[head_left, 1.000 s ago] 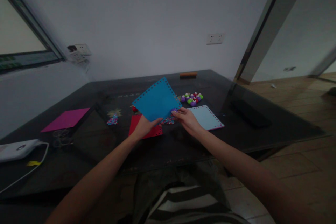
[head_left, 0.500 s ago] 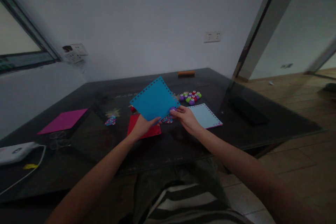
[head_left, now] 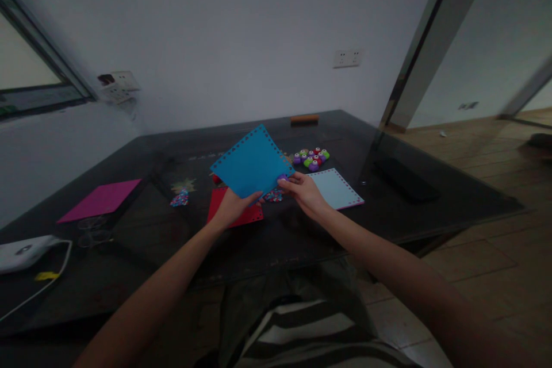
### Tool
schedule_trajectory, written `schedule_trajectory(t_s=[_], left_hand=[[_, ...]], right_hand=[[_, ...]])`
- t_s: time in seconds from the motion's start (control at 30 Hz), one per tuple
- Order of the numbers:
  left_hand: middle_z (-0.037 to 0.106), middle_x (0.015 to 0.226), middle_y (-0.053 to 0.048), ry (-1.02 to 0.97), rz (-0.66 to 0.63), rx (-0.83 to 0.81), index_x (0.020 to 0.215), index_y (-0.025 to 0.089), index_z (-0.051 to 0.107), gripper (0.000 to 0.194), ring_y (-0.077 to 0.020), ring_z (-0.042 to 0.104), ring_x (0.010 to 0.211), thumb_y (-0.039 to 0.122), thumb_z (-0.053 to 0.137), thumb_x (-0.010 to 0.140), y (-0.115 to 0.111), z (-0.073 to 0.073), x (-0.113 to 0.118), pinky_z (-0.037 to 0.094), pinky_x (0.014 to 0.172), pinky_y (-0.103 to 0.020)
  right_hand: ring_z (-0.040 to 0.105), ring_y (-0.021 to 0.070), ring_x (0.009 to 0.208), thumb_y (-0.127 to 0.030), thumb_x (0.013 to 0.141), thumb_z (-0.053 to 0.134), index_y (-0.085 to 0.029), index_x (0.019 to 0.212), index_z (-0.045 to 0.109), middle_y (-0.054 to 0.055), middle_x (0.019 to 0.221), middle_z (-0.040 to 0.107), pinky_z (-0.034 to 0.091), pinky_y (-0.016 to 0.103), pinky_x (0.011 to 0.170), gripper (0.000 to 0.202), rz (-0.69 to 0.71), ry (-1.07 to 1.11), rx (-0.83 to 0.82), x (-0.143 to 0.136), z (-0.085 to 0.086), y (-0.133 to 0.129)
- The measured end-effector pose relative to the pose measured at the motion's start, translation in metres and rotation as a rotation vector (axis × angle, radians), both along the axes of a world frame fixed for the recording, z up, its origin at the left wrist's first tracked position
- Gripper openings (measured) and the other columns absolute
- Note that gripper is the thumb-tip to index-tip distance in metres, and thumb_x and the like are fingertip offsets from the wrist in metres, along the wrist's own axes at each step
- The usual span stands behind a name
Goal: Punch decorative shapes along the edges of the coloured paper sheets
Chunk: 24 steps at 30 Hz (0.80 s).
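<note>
L hand (head_left: pixel 237 205) pinches blue square paper sheet (head_left: pixel 254 162) w/ punched edges. R hand (head_left: pixel 305 192) grips small round purple plastic punch (head_left: pixel 282 177) nr sheet's rt corner.

White corded device (head_left: pixel 26 254), wall socket (head_left: pixel 347 58) and, perhaps, a black case (head_left: pixel 405 180)

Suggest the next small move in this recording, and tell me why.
Probably squeeze the small purple punch with the right hand: that hand grips it at the right corner of the blue sheet, the left hand holds the sheet's lower corner, and both upper edges are perforated while the lower-left looks plain.
</note>
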State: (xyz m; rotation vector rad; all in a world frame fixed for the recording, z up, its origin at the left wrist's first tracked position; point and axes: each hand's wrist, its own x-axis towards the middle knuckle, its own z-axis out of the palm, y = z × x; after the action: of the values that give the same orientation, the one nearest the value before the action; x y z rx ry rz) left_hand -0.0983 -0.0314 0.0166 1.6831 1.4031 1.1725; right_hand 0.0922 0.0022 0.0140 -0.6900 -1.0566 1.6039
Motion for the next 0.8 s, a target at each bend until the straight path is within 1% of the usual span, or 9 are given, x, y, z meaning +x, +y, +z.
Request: schedule_trajectory(t_s=[0.23,0.47,0.63,0.8], left_hand=[[0.072,0.073,-0.008,0.011,0.006,-0.009,0.083,0.015,0.06,0.03,-0.025,0.069,0.069,0.041,0.066,0.07,-0.0003,-0.0004,0.0006,0.054,0.079,-0.042],[0.073,0.076,-0.008,0.011,0.016,-0.002,0.094,0.014,0.058,0.037,-0.0258,0.069,0.073,0.041,0.067,0.07,-0.0001,-0.002,-0.0003,0.052,0.081,-0.042],[0.073,0.076,-0.009,0.011,0.006,-0.03,0.09,0.014,0.06,0.037,-0.0257,0.069,0.071,0.044,0.066,0.07,-0.0004,-0.002,-0.0006,0.053,0.079,-0.042],[0.072,0.074,-0.009,0.012,-0.006,-0.003,0.086,0.015,0.06,0.033,-0.0253,0.069,0.07,0.043,0.067,0.07,-0.0001,-0.0022,-0.0007,0.053,0.08,-0.042]], right_hand=[[0.059,0.0138,0.067,-0.027,0.051,0.082,-0.019,0.071,0.066,0.0,0.073,0.067,0.045,0.028,0.068,0.027,0.0,0.006,0.016,-0.0002,-0.0008,0.0002],[0.06,0.0143,0.067,-0.027,0.05,0.083,-0.02,0.07,0.066,-0.001,0.071,0.067,0.046,0.029,0.069,0.027,-0.004,0.008,0.017,-0.0002,0.0006,-0.0004],[0.06,0.0147,0.067,-0.028,0.05,0.083,-0.019,0.069,0.065,-0.001,0.07,0.067,0.046,0.03,0.07,0.027,-0.01,0.001,0.016,-0.0001,0.0003,-0.0001],[0.06,0.0144,0.066,-0.027,0.05,0.083,-0.02,0.07,0.066,-0.001,0.07,0.067,0.046,0.03,0.07,0.027,-0.008,0.007,0.014,-0.0006,-0.0025,0.0018]])
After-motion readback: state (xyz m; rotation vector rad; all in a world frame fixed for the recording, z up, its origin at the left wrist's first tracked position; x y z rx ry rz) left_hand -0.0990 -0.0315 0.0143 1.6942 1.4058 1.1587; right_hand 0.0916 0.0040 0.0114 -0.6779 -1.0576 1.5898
